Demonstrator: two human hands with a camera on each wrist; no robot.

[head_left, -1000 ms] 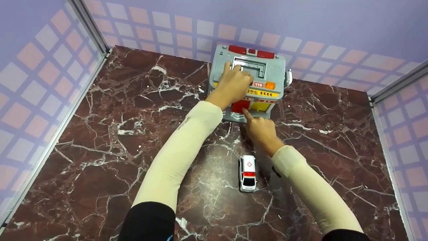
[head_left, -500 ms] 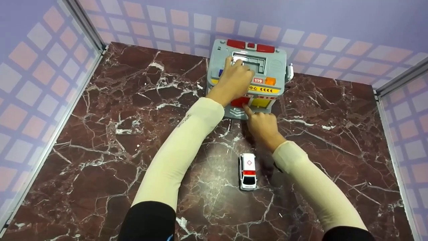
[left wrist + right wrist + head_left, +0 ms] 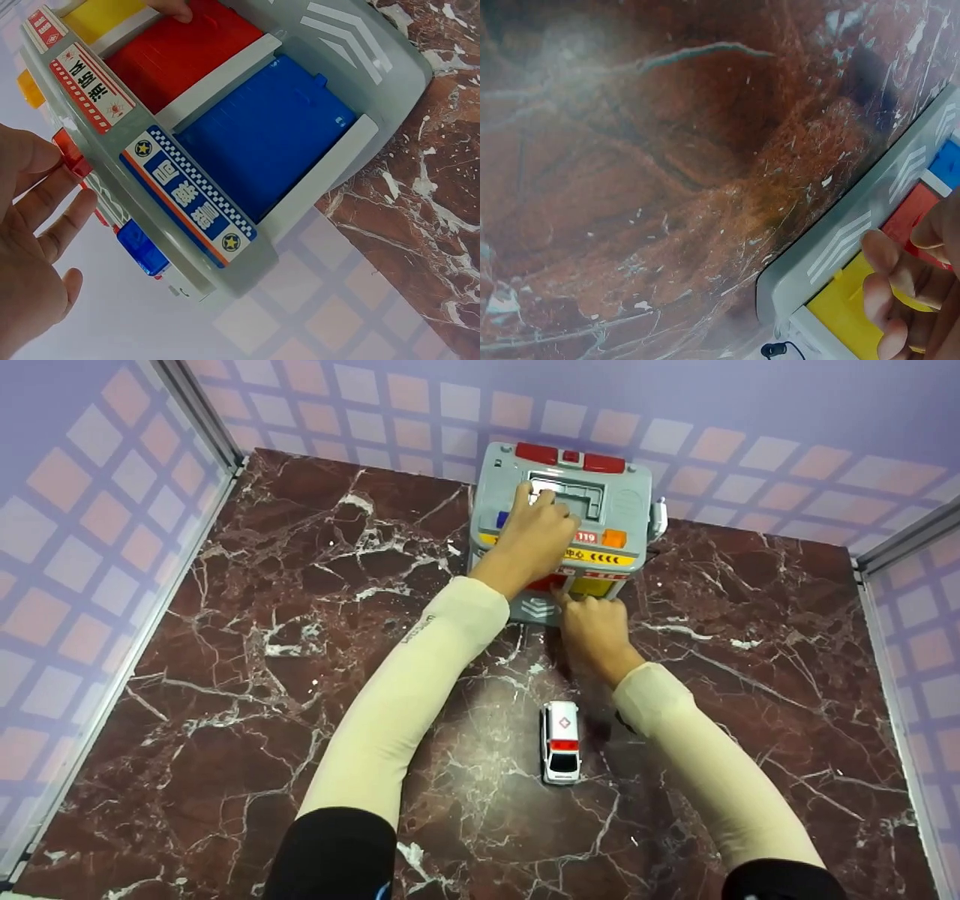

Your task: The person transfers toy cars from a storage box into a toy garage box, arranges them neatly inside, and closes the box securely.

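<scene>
A grey toy rescue station (image 3: 630, 502) stands against the back wall. My left hand (image 3: 531, 536) reaches over its roof edge; in the left wrist view a fingertip touches the small red button (image 3: 71, 152), beside a blue button (image 3: 142, 247). My right hand (image 3: 598, 630) is at the station's front, its index finger reaching to the lower part of the red door (image 3: 187, 56). The blue door (image 3: 266, 135) and the yellow door (image 3: 844, 307) flank it, both down. The right hand's other fingers bend loosely in front of the yellow door.
A white toy ambulance (image 3: 562, 742) with a red light bar sits on the brown marbled surface (image 3: 330, 690), between my forearms. Purple panels with pink and white squares enclose the back and both sides. A black cord (image 3: 776, 349) lies by the station's corner.
The right hand has moved slightly forward, closer to the station. The left hand stays on the roof edge. The head view has shifted a little; the ambulance has not visibly moved on the surface.
</scene>
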